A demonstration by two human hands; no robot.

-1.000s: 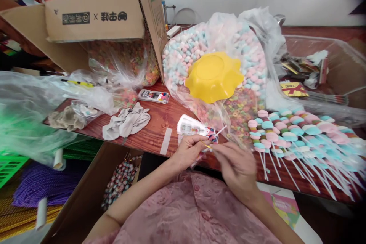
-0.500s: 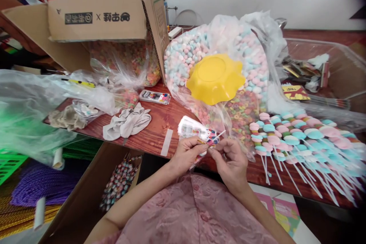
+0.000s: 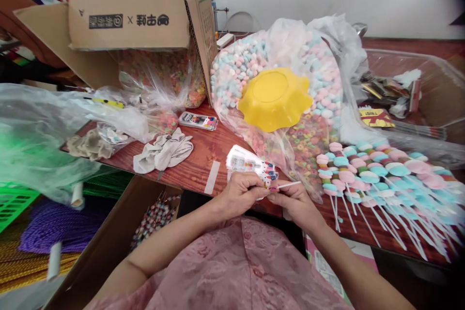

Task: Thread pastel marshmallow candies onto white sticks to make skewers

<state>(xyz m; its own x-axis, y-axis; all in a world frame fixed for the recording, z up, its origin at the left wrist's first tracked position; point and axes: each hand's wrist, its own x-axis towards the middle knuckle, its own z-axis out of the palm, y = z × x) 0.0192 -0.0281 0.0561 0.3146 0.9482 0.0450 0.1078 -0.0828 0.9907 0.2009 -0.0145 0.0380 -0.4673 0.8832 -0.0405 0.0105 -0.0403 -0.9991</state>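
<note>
My left hand (image 3: pixel 240 193) and my right hand (image 3: pixel 295 200) meet at the near edge of the wooden table (image 3: pixel 196 162). Between their fingertips they pinch a thin white stick (image 3: pixel 289 185) that points right, with a small coloured piece at its left end. The left hand also rests against a stack of printed wrappers (image 3: pixel 247 163). Right of the hands lie several finished marshmallow skewers (image 3: pixel 366 169) in pink, blue and white. Behind them a clear bag of marshmallows and cereal rings (image 3: pixel 290 121) carries a yellow bowl (image 3: pixel 274 98) turned upside down.
An open cardboard box (image 3: pixel 134 19) stands at the back left over a bag of cereal rings. White cloth gloves (image 3: pixel 164 151) and a small paint set (image 3: pixel 198 120) lie on the table. A carton with wrapped sweets (image 3: pixel 154 218) sits below the edge. A clear bin (image 3: pixel 417 87) stands right.
My right hand has drawn back toward me and closer to the left hand. The stick has swung from pointing up-right to lying nearly level, pointing right.
</note>
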